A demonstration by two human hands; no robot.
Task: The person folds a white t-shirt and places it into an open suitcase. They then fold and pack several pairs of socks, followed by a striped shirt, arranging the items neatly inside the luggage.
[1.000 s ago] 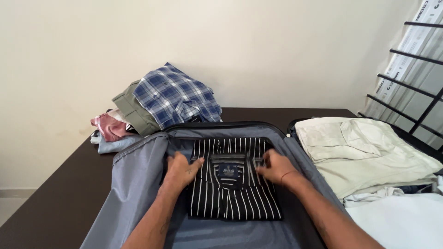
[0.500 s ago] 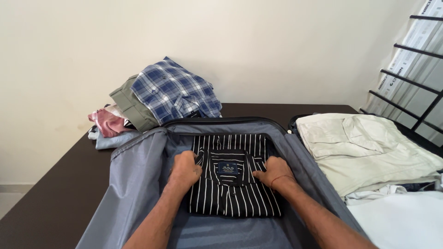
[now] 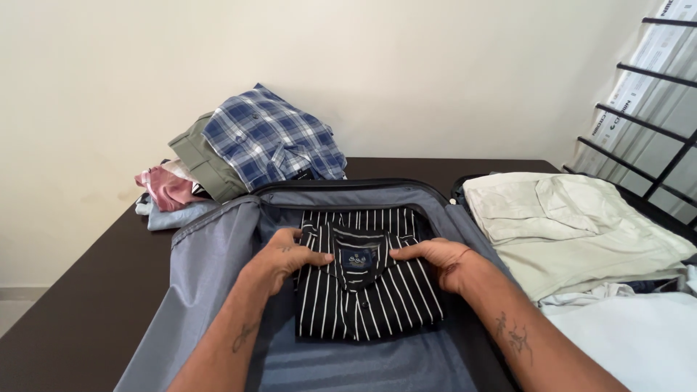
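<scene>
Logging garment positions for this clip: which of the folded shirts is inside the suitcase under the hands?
The black-and-white striped shirt; both hands rest on its collar. The blue plaid shirt lies on the pile outside.

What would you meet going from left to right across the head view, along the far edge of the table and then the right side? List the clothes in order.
Pink garment → olive-green folded garment → blue plaid shirt → folded cream trousers.

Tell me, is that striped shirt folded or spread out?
Folded: the striped shirt lies as a neat rectangle, collar on top, inside the open suitcase.
</scene>
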